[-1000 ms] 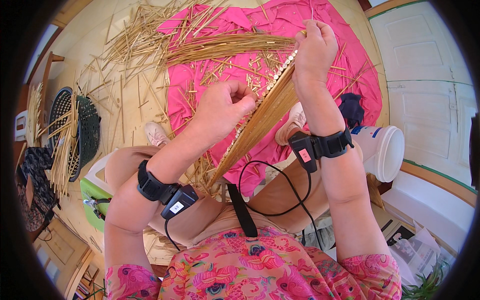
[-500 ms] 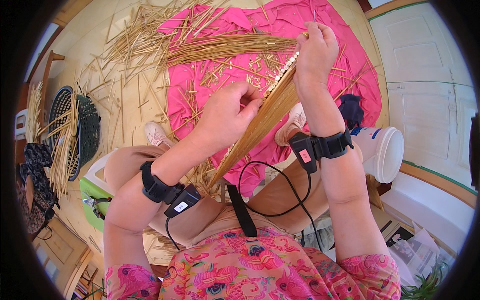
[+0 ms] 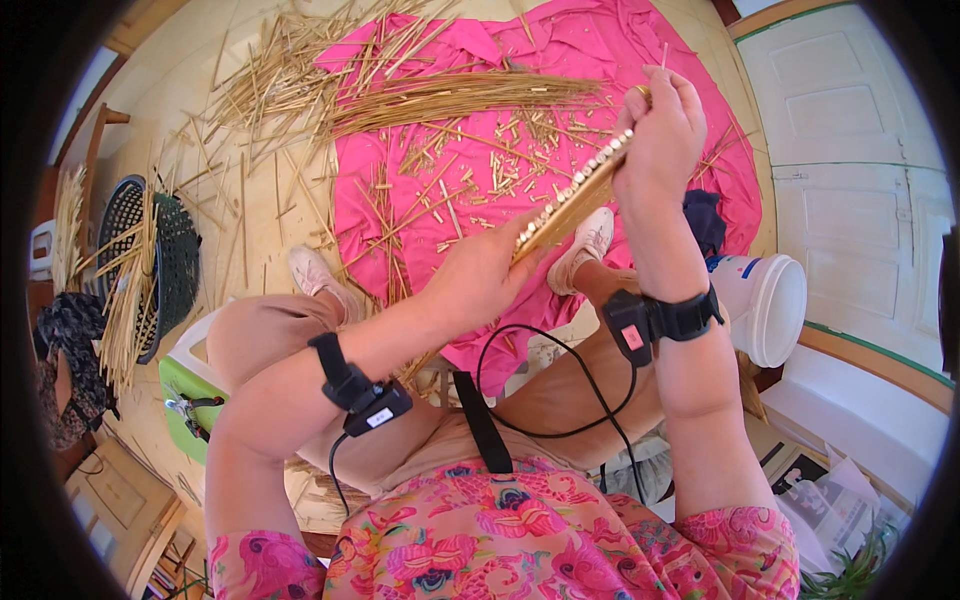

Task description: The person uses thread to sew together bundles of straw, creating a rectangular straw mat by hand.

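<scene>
A flat, tan piece of straw stalks (image 3: 572, 208) slants across the middle, its upper-left edge lined with a row of pale, cut round ends. My left hand (image 3: 478, 278) is closed around its lower part, covering the stalks there. At the piece's upper right end is my right hand (image 3: 662, 130), fingers pinched together on a thin needle (image 3: 666, 55) that points up. A gold-coloured band (image 3: 643, 92) circles one of its fingers. How the right palm meets the straw is hidden.
A pink cloth (image 3: 400, 190) with straw cuttings covers the floor ahead. Beyond the piece lies a long straw bundle (image 3: 470, 97). A dark basket (image 3: 175, 260) with stalks stands left; a white bucket (image 3: 778, 310) is on the right. A black cable (image 3: 545, 430) loops over my lap.
My left hand has gone from a pinch at the piece's edge to a grip round it, moving slightly right. My right hand has shifted right and nearer. The piece has tilted, showing less of its flat side.
</scene>
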`<state>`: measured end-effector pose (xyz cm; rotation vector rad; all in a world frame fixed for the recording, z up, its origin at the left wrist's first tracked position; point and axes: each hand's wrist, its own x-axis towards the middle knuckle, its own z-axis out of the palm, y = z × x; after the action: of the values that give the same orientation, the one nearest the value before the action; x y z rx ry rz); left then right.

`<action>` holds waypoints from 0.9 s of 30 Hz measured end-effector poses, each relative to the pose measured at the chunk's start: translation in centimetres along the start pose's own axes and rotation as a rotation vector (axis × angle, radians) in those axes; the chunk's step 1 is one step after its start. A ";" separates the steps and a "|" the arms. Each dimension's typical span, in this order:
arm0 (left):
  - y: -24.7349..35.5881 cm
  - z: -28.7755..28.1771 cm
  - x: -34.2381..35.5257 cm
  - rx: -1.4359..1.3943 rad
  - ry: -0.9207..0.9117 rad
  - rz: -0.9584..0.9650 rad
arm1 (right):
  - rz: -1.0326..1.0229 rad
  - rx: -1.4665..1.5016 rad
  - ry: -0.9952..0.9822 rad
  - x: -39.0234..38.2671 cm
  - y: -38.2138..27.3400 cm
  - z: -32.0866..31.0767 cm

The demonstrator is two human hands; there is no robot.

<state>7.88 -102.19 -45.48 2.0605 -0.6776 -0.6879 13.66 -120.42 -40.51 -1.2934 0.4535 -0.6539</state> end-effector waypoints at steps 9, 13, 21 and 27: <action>0.2 1.2 -2.2 0.261 0.268 0.358 | 0.072 0.284 -0.297 -2.3 -2.2 -4.5; -0.1 1.5 -1.2 0.464 0.381 0.479 | 0.096 0.397 -0.418 -1.8 -2.4 -6.6; 0.0 -0.7 -1.4 0.610 0.351 0.520 | -0.147 0.094 -0.377 -0.3 -2.5 -8.2; -1.1 -0.7 -2.1 0.569 0.302 0.467 | -0.207 -0.007 -0.244 -2.5 -1.5 -11.2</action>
<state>7.10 -99.92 -45.57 2.3090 -1.2190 0.1031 4.31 -127.08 -41.69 -1.4174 0.1230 -0.6555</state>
